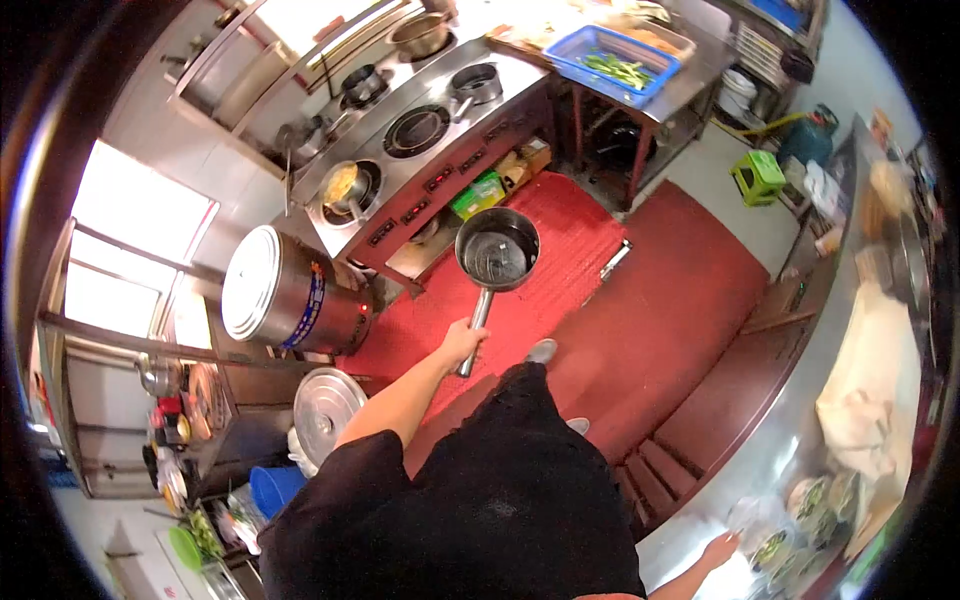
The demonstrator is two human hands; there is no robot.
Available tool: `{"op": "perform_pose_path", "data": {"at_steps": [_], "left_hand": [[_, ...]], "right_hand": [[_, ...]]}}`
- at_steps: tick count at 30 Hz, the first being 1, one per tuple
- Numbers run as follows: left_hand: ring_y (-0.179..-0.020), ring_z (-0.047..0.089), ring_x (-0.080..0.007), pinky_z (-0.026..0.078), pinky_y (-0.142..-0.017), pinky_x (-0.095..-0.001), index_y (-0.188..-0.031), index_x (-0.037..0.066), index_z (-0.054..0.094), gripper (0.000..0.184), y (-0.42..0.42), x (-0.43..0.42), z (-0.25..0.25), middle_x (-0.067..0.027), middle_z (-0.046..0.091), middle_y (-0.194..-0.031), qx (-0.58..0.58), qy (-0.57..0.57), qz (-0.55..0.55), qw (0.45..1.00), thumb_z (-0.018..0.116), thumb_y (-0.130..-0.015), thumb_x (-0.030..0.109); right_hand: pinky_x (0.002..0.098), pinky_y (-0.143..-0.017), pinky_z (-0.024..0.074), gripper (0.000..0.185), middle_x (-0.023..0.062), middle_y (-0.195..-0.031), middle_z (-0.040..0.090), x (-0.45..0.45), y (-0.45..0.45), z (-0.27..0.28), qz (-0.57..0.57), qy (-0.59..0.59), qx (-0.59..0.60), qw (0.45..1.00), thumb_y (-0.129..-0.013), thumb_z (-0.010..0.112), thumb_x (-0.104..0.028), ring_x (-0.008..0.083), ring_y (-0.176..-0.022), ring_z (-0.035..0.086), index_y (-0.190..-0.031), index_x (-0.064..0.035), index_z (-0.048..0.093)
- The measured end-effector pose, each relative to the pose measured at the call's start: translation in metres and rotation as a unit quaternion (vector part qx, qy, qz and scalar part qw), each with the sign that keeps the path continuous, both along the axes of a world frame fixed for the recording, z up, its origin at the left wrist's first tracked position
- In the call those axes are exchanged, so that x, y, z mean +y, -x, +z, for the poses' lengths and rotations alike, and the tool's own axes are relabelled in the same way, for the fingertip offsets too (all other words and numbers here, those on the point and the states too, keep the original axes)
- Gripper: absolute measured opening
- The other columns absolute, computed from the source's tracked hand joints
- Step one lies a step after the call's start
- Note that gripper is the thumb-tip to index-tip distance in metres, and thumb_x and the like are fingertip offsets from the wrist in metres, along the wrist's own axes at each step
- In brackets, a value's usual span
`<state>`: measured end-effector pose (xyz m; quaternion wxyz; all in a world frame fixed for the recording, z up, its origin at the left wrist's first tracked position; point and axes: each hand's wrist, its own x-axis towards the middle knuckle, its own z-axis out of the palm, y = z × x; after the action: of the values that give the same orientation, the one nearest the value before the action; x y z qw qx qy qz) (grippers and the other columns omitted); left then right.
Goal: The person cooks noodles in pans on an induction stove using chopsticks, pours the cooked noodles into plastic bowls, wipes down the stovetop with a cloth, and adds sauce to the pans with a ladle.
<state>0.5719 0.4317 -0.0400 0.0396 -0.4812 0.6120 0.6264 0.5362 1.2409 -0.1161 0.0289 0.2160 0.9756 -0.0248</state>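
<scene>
My left hand (463,342) is closed around the metal handle of a dark saucepan (497,249), which is held out over the red floor mat with its open top facing up. The inside of the pan looks dark and shiny. At the bottom right, my right hand (719,549) rests at or just above the steel counter (690,530), beside bowls (772,549) with green contents. Its fingers are small and blurred, so whether they hold anything is unclear.
Ahead stands a stove with pots (475,84) and a pan of yellow food (345,184). A large steel drum (268,285) and a round lid (328,408) are at the left. A blue basket (569,56) of greens sits on a table; a green stool (758,178) stands farther right.
</scene>
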Motion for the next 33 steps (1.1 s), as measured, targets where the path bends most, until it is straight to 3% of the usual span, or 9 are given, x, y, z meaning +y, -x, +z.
{"op": "perform_pose_path", "data": {"at_steps": [4,7,10,14,22,25,26,29,33], "left_hand": [[-0.050,0.055,-0.0175,0.047,-0.045,-0.0336,-0.086,0.005,0.052,0.012,0.028,-0.073,-0.028,-0.0055,0.054,-0.064,0.049,-0.051,0.111,0.991,0.063,-0.084,0.010],[-0.051,0.055,-0.0180,0.047,-0.045,-0.0331,-0.086,0.004,0.053,0.011,0.056,-0.138,-0.029,-0.0059,0.054,-0.064,0.068,-0.066,0.175,0.980,0.062,-0.083,0.009],[-0.051,0.056,-0.0185,0.048,-0.044,-0.0330,-0.088,0.003,0.054,0.011,0.083,-0.224,-0.041,-0.0071,0.055,-0.065,0.085,-0.078,0.223,0.968,0.062,-0.083,0.009],[-0.049,0.056,-0.0187,0.047,-0.042,-0.0340,-0.089,0.002,0.054,0.012,0.111,-0.334,-0.048,-0.0081,0.055,-0.066,0.088,-0.062,0.244,0.964,0.062,-0.083,0.010],[-0.075,0.066,-0.0237,0.056,-0.066,-0.0422,-0.113,0.000,0.055,0.036,0.160,-0.489,-0.080,-0.0141,0.067,-0.090,0.124,-0.201,0.195,0.952,0.060,-0.089,0.026],[-0.126,0.049,-0.0313,0.035,-0.109,-0.0411,-0.141,0.003,0.042,0.062,0.160,-0.514,-0.032,-0.0195,0.053,-0.136,0.097,-0.053,0.128,0.986,0.061,-0.088,0.030],[-0.126,0.049,-0.0313,0.035,-0.109,-0.0411,-0.141,0.003,0.042,0.062,0.151,-0.516,-0.044,-0.0195,0.053,-0.136,0.093,-0.055,0.148,0.983,0.061,-0.088,0.030],[-0.128,0.043,-0.0371,0.035,-0.108,-0.0427,-0.139,0.000,0.043,0.063,0.103,-0.526,-0.041,-0.0218,0.050,-0.136,0.119,0.307,0.111,0.938,0.063,-0.084,0.024],[-0.126,0.044,-0.0382,0.034,-0.108,-0.0444,-0.139,0.001,0.042,0.063,0.029,-0.522,-0.038,-0.0235,0.051,-0.132,0.023,0.462,0.222,0.859,0.065,-0.083,0.020]], "right_hand": [[0.0457,-0.093,0.0472,0.041,0.0262,-0.117,0.062,-0.056,-0.021,0.028,-0.033,-0.002,0.122,0.992,-0.097,0.045,-0.025,0.0415,-0.105,0.060,-0.120,0.0073,0.057],[0.0457,-0.067,0.0499,0.048,0.0197,-0.074,0.067,-0.096,-0.003,0.040,-0.016,0.055,0.050,0.997,-0.100,0.042,-0.034,0.0359,-0.070,0.065,-0.089,0.0068,0.064],[0.0399,-0.084,0.0511,0.051,0.0212,-0.103,0.066,-0.245,0.040,0.093,-0.144,0.235,-0.067,0.959,-0.101,0.044,-0.040,0.0306,-0.092,0.065,-0.110,0.0056,0.063],[0.0334,-0.069,0.0498,0.061,0.0133,-0.086,0.067,-0.381,0.072,0.060,0.019,0.308,0.091,0.947,-0.100,0.045,-0.052,0.0219,-0.078,0.063,-0.092,0.0038,0.067],[0.0249,-0.058,0.0492,0.051,0.0048,-0.074,0.063,-0.703,0.128,0.139,-0.024,0.570,0.070,0.818,-0.102,0.042,-0.047,0.0138,-0.064,0.060,-0.097,-0.0018,0.065],[0.0288,-0.069,0.0543,0.040,0.0063,-0.086,0.065,-0.812,0.149,0.169,-0.001,0.630,0.051,0.775,-0.102,0.047,-0.039,0.0173,-0.076,0.065,-0.102,-0.0021,0.063],[0.0311,-0.076,0.0557,0.034,0.0076,-0.094,0.066,-0.845,0.157,0.177,0.019,0.665,0.029,0.746,-0.102,0.050,-0.034,0.0193,-0.084,0.066,-0.104,-0.0021,0.063],[0.0324,-0.076,0.0552,0.026,0.0122,-0.095,0.066,-0.948,0.179,0.194,0.116,0.727,-0.009,0.677,-0.100,0.054,-0.022,0.0217,-0.086,0.066,-0.105,0.0024,0.062],[0.0319,-0.080,0.0544,0.022,0.0107,-0.099,0.065,-1.086,0.203,0.210,0.239,0.747,-0.149,0.602,-0.099,0.057,-0.013,0.0193,-0.088,0.064,-0.110,0.0039,0.064]]}}
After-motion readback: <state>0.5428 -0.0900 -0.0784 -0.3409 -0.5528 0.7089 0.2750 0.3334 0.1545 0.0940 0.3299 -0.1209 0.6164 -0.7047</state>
